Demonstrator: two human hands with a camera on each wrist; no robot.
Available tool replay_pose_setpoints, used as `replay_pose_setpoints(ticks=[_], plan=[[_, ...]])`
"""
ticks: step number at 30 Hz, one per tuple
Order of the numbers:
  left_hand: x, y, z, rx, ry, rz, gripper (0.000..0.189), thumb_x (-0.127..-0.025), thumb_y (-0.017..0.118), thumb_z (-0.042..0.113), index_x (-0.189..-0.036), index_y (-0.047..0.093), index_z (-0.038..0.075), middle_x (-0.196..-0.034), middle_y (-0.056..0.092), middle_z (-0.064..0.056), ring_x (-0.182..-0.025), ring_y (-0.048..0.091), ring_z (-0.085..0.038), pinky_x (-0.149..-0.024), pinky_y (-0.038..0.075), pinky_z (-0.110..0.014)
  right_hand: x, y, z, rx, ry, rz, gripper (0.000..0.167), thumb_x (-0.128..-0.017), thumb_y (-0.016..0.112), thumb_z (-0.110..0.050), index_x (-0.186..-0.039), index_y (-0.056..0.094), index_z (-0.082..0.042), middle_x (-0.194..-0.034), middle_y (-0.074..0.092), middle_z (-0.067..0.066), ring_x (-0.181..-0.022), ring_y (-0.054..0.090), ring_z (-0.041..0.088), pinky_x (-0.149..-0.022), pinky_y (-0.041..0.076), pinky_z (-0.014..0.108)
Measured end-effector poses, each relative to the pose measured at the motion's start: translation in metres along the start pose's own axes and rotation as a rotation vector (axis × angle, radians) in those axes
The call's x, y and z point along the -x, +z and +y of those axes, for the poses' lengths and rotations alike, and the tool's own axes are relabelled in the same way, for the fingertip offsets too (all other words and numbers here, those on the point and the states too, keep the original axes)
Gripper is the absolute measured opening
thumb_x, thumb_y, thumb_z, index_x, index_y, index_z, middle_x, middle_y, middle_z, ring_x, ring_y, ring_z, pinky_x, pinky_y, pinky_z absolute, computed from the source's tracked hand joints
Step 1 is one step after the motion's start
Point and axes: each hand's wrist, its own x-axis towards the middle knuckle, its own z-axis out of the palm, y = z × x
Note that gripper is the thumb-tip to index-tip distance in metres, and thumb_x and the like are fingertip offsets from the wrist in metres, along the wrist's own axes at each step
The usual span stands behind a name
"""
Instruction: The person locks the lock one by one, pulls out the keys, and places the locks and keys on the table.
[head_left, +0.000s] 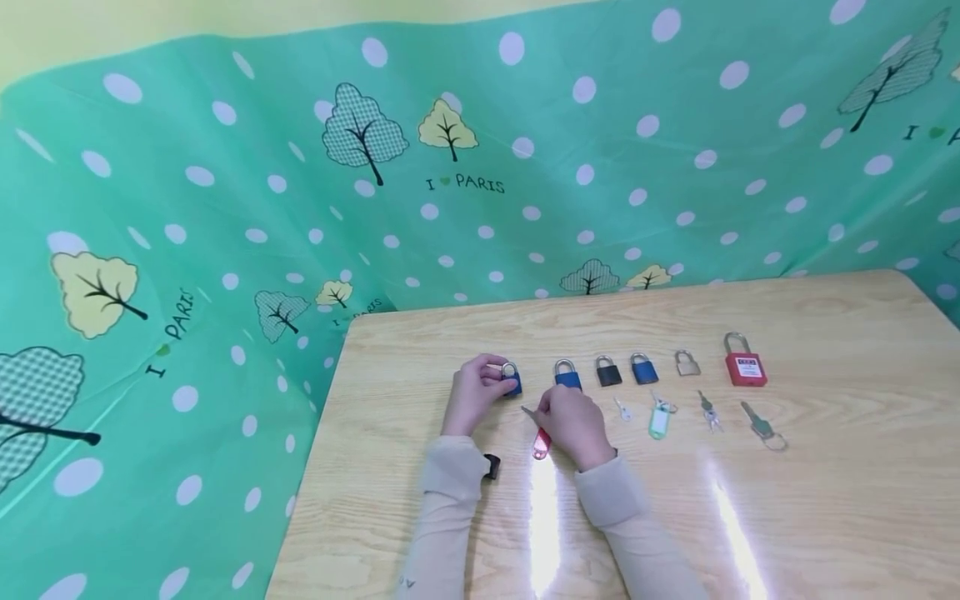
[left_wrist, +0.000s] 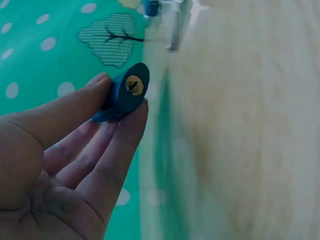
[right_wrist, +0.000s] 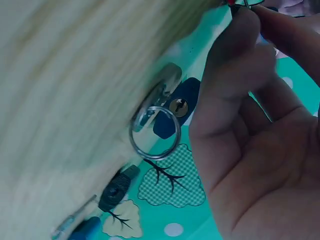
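Observation:
My left hand (head_left: pixel 474 393) grips a small blue padlock (head_left: pixel 513 382) between thumb and fingers, its shackle upward. In the left wrist view, the brass keyhole face of this blue padlock (left_wrist: pixel 125 95) points toward the camera. My right hand (head_left: pixel 576 423) pinches a key (head_left: pixel 528 412), whose blade points left toward the held padlock and stands apart from it. A red key tag (head_left: pixel 541 445) hangs below the right fingers. In the right wrist view, the pinching fingertips are at the top edge, mostly cut off. Just beyond the right hand stands another blue padlock (head_left: pixel 567 377).
Rightward in a row stand a black padlock (head_left: pixel 608 373), a blue padlock (head_left: pixel 643 372), a small silvery padlock (head_left: pixel 687 365) and a large red padlock (head_left: pixel 746 368). Before them lie a small key (head_left: pixel 623 410), a green-tagged key (head_left: pixel 659 421), small keys (head_left: pixel 709 413) and a ringed key (head_left: pixel 762 427).

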Motion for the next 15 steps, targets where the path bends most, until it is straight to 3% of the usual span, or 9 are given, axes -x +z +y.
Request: replay_pose_setpoints(ticks=[8,15], plan=[[-0.0005,0.0038,-0.0032,-0.235,-0.025,0.023,0.039,-0.084,0.079,0.017,-0.12,0.066,0.007,-0.095,0.071,-0.004,-0.082,0.067,-0.014,-0.079,0.056,-0.032,0.0013,0.0056,-0.008,0.145,0.009,0.054,0.032,-0.086,0.077,-0.027,-0.062,0.058,-0.018,-0.058,0.056,-0.003,-0.055,0.055,0.018,-0.047,0.042,0.034],[-0.0062,0.0058,-0.004,-0.23,-0.012,-0.007,0.039,-0.083,0.081,0.02,-0.117,0.069,0.004,-0.091,0.068,-0.004,-0.084,0.063,-0.015,-0.083,0.054,-0.034,-0.0011,0.0058,-0.0102,0.196,0.002,0.084,0.03,-0.083,0.079,-0.026,-0.062,0.06,-0.016,-0.058,0.057,-0.001,-0.055,0.056,0.019,-0.045,0.042,0.034]])
